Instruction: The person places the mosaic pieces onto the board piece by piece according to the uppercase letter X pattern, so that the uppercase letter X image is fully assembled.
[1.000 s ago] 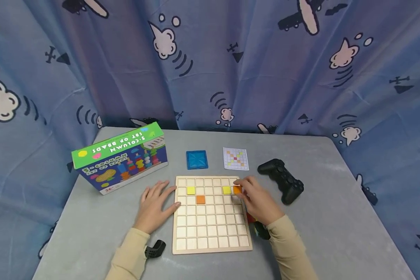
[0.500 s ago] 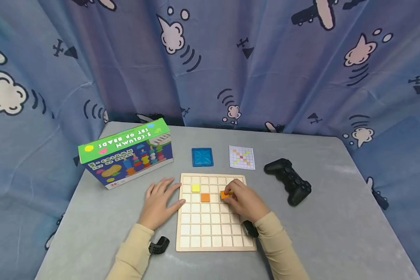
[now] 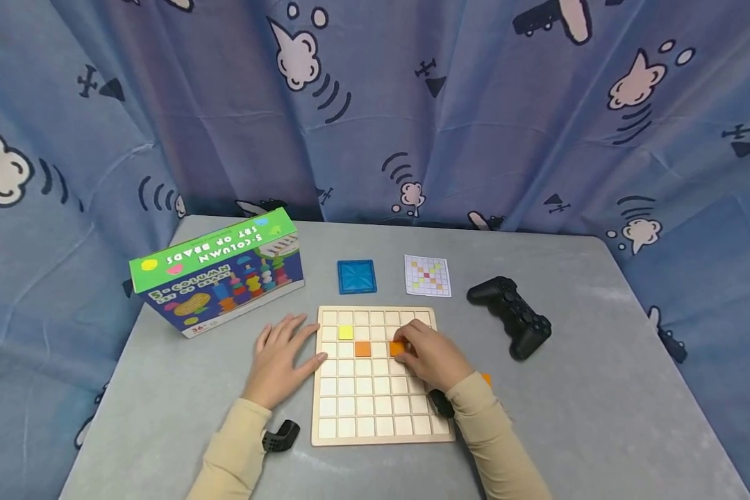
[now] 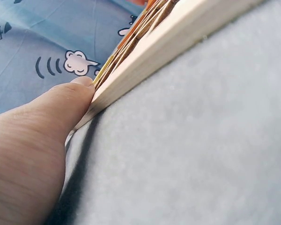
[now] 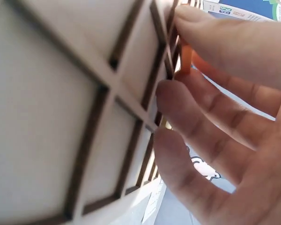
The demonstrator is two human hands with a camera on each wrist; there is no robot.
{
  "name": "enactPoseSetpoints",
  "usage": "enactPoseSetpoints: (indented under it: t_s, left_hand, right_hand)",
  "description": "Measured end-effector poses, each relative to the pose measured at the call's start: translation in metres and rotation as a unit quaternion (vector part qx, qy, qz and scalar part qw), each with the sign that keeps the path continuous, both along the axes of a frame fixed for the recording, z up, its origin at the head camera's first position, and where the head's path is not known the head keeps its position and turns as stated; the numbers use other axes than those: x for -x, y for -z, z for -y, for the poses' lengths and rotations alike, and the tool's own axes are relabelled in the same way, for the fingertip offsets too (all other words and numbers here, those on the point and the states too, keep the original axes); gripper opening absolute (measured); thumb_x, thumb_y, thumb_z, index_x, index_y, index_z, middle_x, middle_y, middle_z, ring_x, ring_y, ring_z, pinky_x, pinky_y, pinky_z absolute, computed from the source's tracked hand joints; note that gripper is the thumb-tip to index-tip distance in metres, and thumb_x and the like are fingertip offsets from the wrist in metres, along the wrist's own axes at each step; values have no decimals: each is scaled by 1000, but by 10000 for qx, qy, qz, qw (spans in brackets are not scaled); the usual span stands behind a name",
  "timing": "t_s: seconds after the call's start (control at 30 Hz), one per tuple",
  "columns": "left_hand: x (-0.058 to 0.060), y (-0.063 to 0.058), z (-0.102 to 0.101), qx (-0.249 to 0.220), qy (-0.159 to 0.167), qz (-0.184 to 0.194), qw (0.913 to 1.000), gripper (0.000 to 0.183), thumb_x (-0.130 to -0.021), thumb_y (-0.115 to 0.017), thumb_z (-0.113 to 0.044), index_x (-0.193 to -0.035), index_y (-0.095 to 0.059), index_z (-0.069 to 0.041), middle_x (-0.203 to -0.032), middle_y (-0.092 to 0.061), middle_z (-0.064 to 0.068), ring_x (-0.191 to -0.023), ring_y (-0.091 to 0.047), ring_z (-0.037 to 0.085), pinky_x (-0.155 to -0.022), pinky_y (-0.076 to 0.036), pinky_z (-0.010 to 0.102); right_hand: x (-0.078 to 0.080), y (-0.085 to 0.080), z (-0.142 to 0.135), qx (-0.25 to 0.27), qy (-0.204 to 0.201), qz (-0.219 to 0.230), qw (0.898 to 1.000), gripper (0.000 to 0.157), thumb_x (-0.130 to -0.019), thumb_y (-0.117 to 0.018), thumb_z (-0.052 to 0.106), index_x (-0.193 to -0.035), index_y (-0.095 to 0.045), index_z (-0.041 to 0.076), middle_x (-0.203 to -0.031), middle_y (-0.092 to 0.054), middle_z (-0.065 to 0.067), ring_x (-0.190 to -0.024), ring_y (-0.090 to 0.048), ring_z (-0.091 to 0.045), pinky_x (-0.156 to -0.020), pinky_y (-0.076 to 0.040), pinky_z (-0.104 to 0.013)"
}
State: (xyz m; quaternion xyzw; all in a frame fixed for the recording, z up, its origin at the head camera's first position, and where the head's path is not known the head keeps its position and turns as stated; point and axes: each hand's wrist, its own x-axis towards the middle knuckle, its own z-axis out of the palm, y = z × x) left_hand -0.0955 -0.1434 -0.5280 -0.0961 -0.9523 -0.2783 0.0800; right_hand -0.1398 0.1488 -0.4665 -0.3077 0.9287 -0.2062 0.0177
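The person's tan-sleeved left forearm [image 3: 231, 455] slants up from the bottom edge, in line with the left wrist [image 3: 257, 401]. The left grip [image 3: 276, 368] is bare, back upward, its fingers [image 3: 283, 335] extended and slightly spread, the left thumb [image 4: 61, 105] stretched out to the right. The right forearm [image 3: 503, 441], sleeved alike, leans inward; the right wrist [image 3: 464, 380] bends further left. The right grip [image 3: 435, 356] is gathered in a pinch, right thumb [image 5: 243, 47] and forefinger close, the remaining fingers curved beneath.
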Motion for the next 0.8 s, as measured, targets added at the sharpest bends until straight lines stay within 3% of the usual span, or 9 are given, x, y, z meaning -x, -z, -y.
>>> enactPoseSetpoints:
  t_s: [0.47,0.8]
  left_hand:
    - [-2,-8,-2,-56,-17,3,10000,57,-88,-62,-52,-137,-54,-23,-150,-40,6,-141,-30,28,-116,-11,54]
    - [-2,-6,-2,-69,-20,62,10000,57,-88,-61,-53,-137,-54,-24,-150,-40,5,-141,-29,27,-116,-10,54]
  right_hand:
    - [3,5,2,-127,-62,-96,9999,21,-83,-75,18,-102,-68,11,-96,-58,2,-77,-54,-9,-69,-52,-25]
    - [2,4,2,-55,-121,-45,9999,22,-83,-76,17,-102,-68,12,-98,-60,1,-78,-55,-9,-70,-52,-26]
